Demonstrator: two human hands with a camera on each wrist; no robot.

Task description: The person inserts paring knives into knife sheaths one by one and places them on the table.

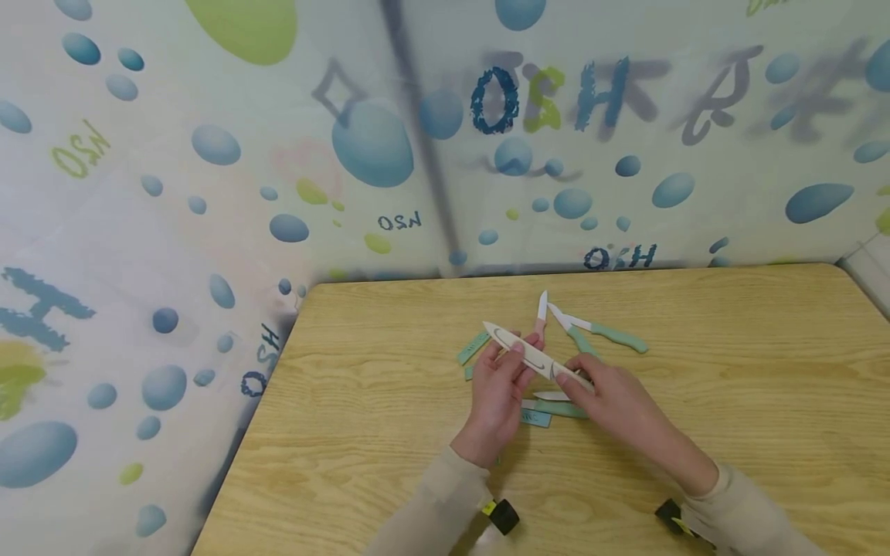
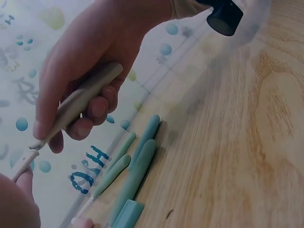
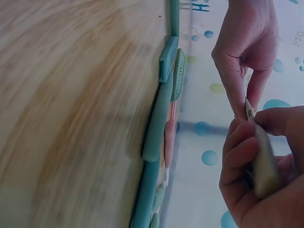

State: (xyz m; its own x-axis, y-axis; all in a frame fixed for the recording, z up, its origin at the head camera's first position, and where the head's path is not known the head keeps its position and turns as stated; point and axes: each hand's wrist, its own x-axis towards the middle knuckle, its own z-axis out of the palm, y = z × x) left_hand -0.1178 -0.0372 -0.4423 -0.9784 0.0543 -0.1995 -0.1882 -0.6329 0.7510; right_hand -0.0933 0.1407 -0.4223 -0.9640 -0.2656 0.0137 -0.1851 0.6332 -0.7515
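A cream knife (image 1: 535, 357) slants between the two hands above the table, its blade end in a cream sheath (image 1: 502, 337) pointing to the far left. My left hand (image 1: 495, 398) pinches the sheath between thumb and fingers. Round the beige handle (image 2: 90, 95) curl the fingers of my right hand (image 1: 615, 395), its thumb close to the joint with the sheath. Beneath the hands lies a green-handled knife (image 1: 559, 408), partly hidden by the right hand. A blue sheath (image 1: 535, 418) lies just below it.
Beyond the hands lie a pink-handled knife (image 1: 542, 309) and two knives with light green handles, one green handle (image 1: 620, 338) reaching right. A green sheath (image 1: 473, 349) lies left of them. The wooden table (image 1: 361, 401) ends at a patterned wall (image 1: 389, 224).
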